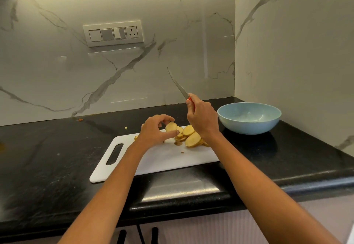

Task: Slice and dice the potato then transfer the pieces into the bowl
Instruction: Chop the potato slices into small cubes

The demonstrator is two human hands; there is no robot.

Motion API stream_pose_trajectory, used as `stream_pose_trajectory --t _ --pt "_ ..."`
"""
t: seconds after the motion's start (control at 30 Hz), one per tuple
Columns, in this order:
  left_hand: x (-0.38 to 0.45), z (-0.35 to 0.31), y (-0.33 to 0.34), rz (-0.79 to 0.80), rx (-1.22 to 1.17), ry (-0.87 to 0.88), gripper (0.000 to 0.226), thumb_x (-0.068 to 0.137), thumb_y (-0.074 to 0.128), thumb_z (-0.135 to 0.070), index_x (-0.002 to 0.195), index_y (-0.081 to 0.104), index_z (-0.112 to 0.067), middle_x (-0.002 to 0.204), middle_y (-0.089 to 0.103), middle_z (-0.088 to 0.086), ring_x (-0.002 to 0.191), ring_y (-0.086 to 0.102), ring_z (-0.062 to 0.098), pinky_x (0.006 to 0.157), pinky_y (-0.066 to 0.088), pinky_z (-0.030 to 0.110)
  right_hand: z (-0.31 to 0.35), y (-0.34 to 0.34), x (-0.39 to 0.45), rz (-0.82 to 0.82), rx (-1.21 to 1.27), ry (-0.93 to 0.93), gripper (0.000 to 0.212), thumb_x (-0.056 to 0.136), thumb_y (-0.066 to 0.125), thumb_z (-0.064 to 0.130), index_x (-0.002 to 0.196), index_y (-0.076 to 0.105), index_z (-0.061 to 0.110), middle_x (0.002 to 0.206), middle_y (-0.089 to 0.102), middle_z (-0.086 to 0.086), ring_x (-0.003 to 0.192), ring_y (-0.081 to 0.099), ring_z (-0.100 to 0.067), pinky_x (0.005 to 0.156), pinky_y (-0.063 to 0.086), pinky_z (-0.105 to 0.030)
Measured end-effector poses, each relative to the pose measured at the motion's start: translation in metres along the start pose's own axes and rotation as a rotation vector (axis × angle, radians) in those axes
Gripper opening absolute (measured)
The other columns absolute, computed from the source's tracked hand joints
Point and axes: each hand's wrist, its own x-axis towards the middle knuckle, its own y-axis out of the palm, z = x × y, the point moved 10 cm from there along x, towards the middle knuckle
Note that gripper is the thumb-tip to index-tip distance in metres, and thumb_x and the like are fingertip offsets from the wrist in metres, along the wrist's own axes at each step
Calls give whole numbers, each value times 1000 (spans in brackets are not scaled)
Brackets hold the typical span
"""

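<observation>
Several round potato slices (192,139) lie in a loose pile on the far right part of a white cutting board (162,158). My left hand (156,130) pinches one slice (171,127) between thumb and fingers, holding it upright just left of the pile. My right hand (202,118) grips a red-handled knife (181,88) above the pile, with the blade pointing up and away to the left. A light blue bowl (249,118) stands empty on the counter to the right of the board.
The black counter (47,157) carries a few small scraps near the back wall. Marble walls close off the back and the right side. A switch panel (114,33) sits on the back wall. The counter's front edge runs below the board.
</observation>
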Motion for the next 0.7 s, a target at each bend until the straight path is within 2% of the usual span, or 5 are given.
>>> stream_pose_trajectory --t 0.23,0.37,0.47,0.57,0.7 --pt "-43 0 -16 -38 70 3 39 59 75 -57 86 63 -32 83 57 -14 79 48 7 71 38 26 -4 -5 -14 55 -41 71 36 102 35 28 129 51 10 74 62 -3 61 56 -12 56 48 -26" --pt "-75 11 -9 84 18 -127 42 65 77 -51 101 62 -37 96 56 -22 89 50 3 79 41 23 -2 -11 -26 114 -122 136 33 102 32 30 104 56 8 71 54 1 60 51 -10 56 42 -23" --pt "-86 19 -11 113 -54 -172 57 67 75 -54 118 59 -36 104 59 -19 97 51 8 91 43 32 13 -10 -45 194 -149 147 30 103 31 28 102 53 9 75 55 0 62 49 -10 55 37 -22" --pt "-86 19 -10 122 -86 -195 69 56 65 -71 116 60 -39 106 62 -22 102 55 7 98 42 39 28 -5 -68 298 -156 173 28 102 33 24 108 54 7 95 64 -8 84 60 -20 66 39 -25" --pt "-87 19 -11 102 -99 -214 35 74 72 -47 106 66 -35 116 63 -15 103 54 7 98 43 36 44 4 -99 472 -264 201 25 98 39 18 114 56 8 106 64 -8 92 61 -22 71 41 -25"
